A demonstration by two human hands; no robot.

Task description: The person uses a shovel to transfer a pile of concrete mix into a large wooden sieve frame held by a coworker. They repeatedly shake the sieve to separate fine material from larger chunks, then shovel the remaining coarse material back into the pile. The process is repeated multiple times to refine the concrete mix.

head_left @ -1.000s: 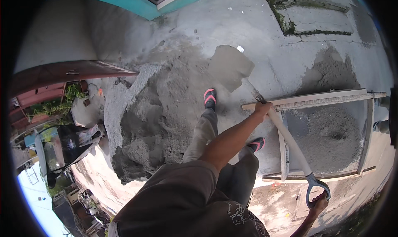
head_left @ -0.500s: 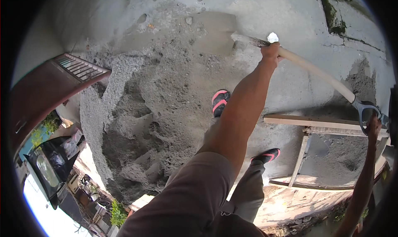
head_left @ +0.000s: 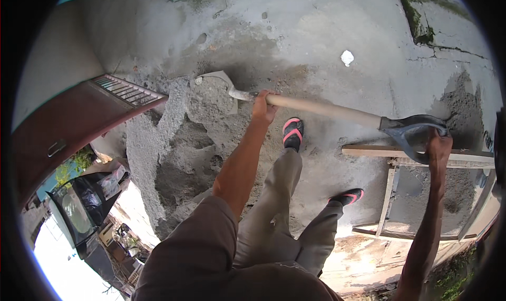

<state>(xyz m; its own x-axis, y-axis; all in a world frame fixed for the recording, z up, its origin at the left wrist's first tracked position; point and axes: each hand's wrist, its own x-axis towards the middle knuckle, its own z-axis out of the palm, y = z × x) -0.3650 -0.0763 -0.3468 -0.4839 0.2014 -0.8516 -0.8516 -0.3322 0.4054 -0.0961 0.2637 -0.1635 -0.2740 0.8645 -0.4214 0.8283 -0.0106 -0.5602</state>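
A shovel (head_left: 327,109) with a pale wooden shaft lies slantwise across the view in my two hands. My left hand (head_left: 264,106) is wrapped round the lower shaft, close to the blade's neck. My right hand (head_left: 439,143) grips the dark D-shaped handle at the right end. On the left, the blade (head_left: 224,79) rests at the top edge of a heap of grey sand or cement mix (head_left: 182,166). Grey mix covers much of the blade, so its tip cannot be told apart from the heap.
A wooden frame (head_left: 382,152) with grey mix inside stands at the lower right. A dark red gate (head_left: 55,124) with light bars stands at the left. On the concrete floor (head_left: 316,32) lies a crumpled white scrap (head_left: 347,57). My sandalled feet (head_left: 293,132) are beside the heap.
The shovel and both hands have swung left. Its blade has gone from the wet floor patch to the heap's upper edge and now has mix on it.
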